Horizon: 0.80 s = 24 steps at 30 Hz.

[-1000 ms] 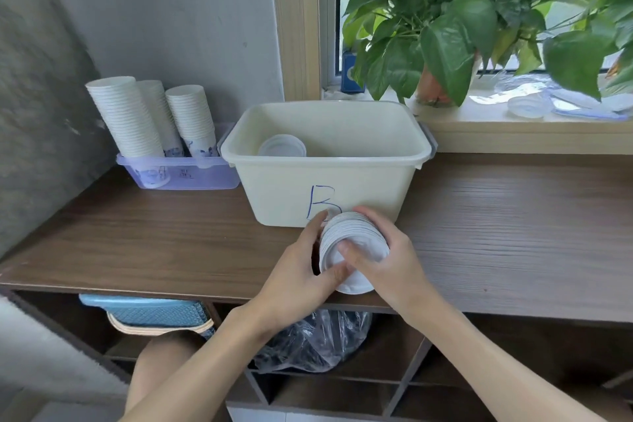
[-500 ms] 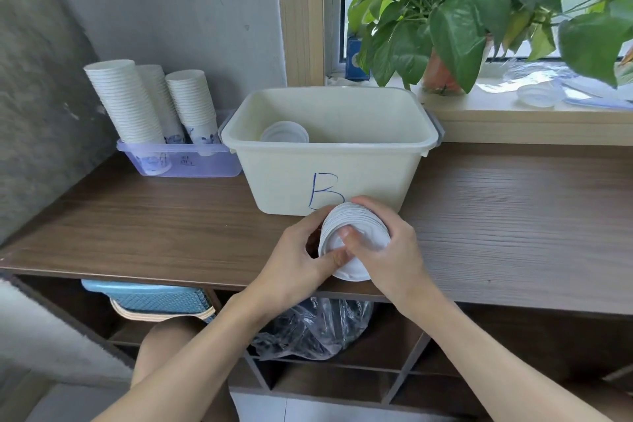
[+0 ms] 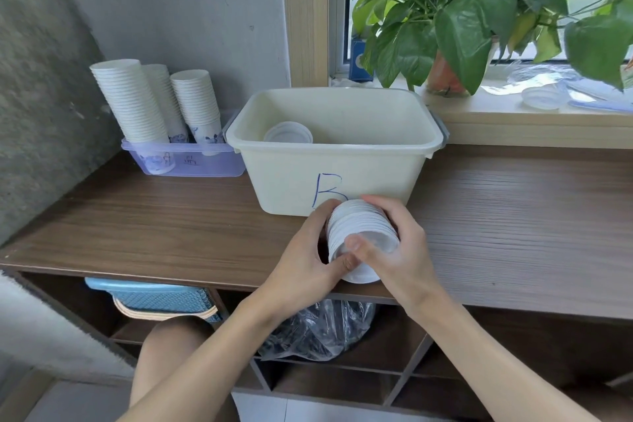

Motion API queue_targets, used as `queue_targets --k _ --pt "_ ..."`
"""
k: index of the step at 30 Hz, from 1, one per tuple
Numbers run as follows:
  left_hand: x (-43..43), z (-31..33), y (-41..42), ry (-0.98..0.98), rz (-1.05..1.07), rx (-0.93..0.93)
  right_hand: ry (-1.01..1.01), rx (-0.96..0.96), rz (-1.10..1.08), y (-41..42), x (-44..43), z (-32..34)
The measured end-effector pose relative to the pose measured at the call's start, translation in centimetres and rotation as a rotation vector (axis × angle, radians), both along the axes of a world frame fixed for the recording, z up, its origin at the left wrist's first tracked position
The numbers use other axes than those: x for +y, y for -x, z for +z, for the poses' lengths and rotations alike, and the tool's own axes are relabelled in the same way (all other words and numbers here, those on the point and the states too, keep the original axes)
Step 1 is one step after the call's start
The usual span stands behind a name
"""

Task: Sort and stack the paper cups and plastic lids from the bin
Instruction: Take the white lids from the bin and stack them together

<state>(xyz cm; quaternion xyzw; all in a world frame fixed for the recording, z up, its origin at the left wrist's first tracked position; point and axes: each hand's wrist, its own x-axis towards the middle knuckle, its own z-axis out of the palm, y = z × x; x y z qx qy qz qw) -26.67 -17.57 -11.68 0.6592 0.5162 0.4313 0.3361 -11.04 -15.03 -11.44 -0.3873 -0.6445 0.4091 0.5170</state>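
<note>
A stack of white plastic lids point(image 3: 359, 228) lies on its side above the shelf's front edge, just in front of the cream bin point(image 3: 342, 178) marked "B". My left hand point(image 3: 308, 250) grips the stack from the left, thumb at its near end. My right hand point(image 3: 397, 250) wraps over it from the right, thumb across the front lid. Inside the bin, a lid or lids point(image 3: 288, 136) show at the left. Three tall stacks of white paper cups point(image 3: 137, 103) stand in a clear purple tray point(image 3: 191, 161) at the back left.
The wooden shelf point(image 3: 513, 216) runs right of the bin. A potted plant point(image 3: 479, 10) overhangs the windowsill, where more clear lids point(image 3: 543, 98) lie. Below the shelf are a blue basket point(image 3: 157, 298) and a crumpled plastic bag point(image 3: 318, 329). A grey wall closes the left side.
Both hands keep hold of the lid stack in the same spot. The view has tilted slightly; nothing else has moved.
</note>
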Motion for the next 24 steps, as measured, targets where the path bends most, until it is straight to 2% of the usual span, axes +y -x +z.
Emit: queue_targets --k 12,17,24 --pt "0.1 -0.2 0.3 0.02 -0.017 -0.006 -0.021 -0.028 -0.064 0.6 0.4 -0.3" --pt "0.2 0.2 0.5 -0.005 -0.025 -0.058 -0.035 0.018 -0.095 1.3 0.3 -0.4" --pt "0.3 0.1 0.6 -0.028 -0.02 -0.039 -0.036 0.043 -0.113 1.6 0.2 -0.5"
